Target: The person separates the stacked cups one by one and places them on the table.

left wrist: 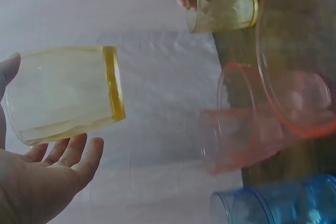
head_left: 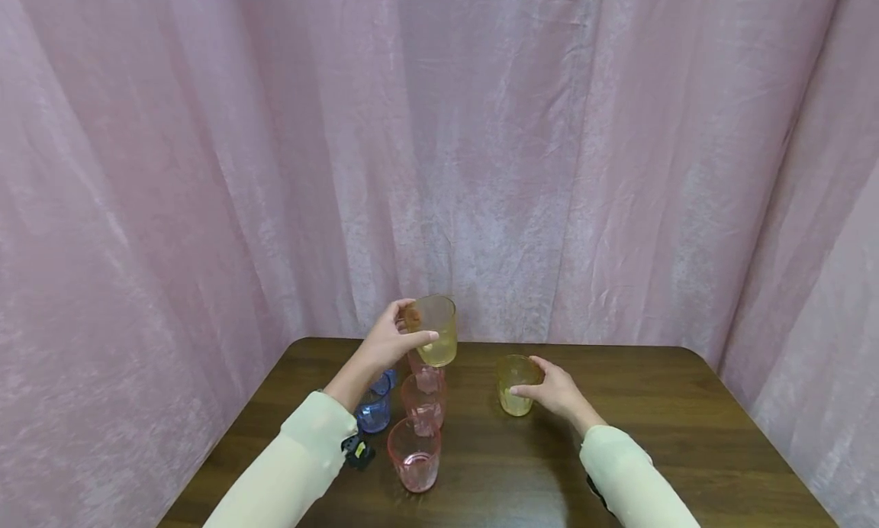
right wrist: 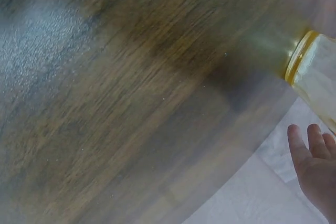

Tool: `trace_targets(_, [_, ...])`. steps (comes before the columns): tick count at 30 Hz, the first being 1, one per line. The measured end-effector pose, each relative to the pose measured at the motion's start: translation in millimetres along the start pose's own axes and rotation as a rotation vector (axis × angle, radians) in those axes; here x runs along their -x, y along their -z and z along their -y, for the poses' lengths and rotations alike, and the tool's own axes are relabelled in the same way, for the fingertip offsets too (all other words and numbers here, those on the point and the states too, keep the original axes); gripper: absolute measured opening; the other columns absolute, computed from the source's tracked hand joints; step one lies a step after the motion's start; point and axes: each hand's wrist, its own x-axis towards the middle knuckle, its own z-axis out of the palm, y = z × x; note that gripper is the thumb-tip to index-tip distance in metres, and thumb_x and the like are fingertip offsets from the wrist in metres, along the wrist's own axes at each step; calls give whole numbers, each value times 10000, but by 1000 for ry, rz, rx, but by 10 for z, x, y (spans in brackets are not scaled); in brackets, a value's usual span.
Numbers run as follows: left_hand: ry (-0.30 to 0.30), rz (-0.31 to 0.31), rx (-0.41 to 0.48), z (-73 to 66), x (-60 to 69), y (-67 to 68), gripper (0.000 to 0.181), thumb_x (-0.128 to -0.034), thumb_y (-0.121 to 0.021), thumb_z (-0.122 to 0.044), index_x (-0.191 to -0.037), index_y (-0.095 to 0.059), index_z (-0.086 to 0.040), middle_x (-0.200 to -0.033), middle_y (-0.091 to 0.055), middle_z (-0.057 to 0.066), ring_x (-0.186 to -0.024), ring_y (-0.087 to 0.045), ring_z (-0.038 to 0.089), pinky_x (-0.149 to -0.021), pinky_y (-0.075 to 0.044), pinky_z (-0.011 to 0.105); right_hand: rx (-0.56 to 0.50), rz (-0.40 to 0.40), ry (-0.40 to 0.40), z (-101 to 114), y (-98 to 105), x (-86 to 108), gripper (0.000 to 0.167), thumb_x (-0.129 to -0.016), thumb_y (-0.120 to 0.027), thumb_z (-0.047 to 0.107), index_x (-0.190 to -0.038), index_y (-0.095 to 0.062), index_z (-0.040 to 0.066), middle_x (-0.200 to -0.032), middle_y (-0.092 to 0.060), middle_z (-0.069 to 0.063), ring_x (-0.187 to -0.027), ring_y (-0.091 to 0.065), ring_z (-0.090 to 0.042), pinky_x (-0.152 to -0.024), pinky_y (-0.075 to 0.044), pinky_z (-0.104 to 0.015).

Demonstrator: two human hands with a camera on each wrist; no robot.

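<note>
My left hand (head_left: 386,343) grips a clear yellow cup (head_left: 442,333) by its side, raised above the row of pink cups. In the left wrist view this cup (left wrist: 63,93) has thumb on one side and fingers on the other. To the right, my right hand (head_left: 559,393) holds a second yellow cup (head_left: 515,400) between thumb and fingers, upright, at or just above the table. Whether its base touches the wood I cannot tell. Only its lower part (right wrist: 317,72) shows in the right wrist view, near the fingers (right wrist: 298,145).
Pink cups stand in a row front to back: a near one (head_left: 414,467), a middle one (head_left: 420,394) and a far one partly behind the left hand's cup. Blue cups (head_left: 374,416) stand left of them beside the left forearm. A pink curtain (head_left: 508,169) hangs behind the wooden table (head_left: 659,406).
</note>
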Motion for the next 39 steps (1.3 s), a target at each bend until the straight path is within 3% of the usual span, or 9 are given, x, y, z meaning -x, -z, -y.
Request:
trace_targets(7, [-4, -4, -25, 135, 317, 398, 870, -833, -817, -291, -1514, -310, -104, -1455, -436, 146, -1378, -393, 355, -1072, -391, 515, -16, -6, -11, 63, -20, 12, 889, -804, -829, 386, -1483, -407, -4, -1456, -468, -242, -1320, -440, -440, -1036, -397, -578])
trace_targets(12, [2, -25, -57, 242, 564, 688, 891, -847, -801, -285, -1531, -268, -83, -1557, -324, 165, -1457, -238, 388, -1139, -272, 554, -37, -15, -2, 90, -52, 13, 871, -809, -831, 355, -1476, -411, -14, -1440, -495, -224, -1319, -447, -427, -1040, -397, -567])
trace_targets(17, [8, -35, -89, 358, 795, 882, 873, -847, -801, -267, -1516, -277, -70, -1491, -408, 170, -1450, -244, 397, -1153, -217, 576, -51, -11, 9, 90, -81, 3, 867, -812, -831, 338, -1472, -406, -31, -1415, -518, -230, -1297, -472, -429, -1030, -411, -556])
trace_targets(26, [-6, -15, -97, 580, 1051, 1056, 851, -852, -789, -201, -1510, -272, -47, -1447, -444, 185, -1410, -318, 416, -1122, -274, 594, -55, -28, 12, 79, -107, -17, 831, -803, -843, 296, -1446, -438, -42, -1383, -546, -234, -1287, -485, -424, -1041, -405, -546])
trace_targets(39, [44, 29, -98, 807, 1148, 1074, 856, -849, -787, -225, -1505, -263, -58, -1454, -425, 180, -1432, -238, 459, -1117, -192, 662, -51, -22, 6, 95, -101, 4, 833, -813, -835, 305, -1447, -430, -53, -1402, -527, -235, -1307, -460, -432, -1054, -387, -557])
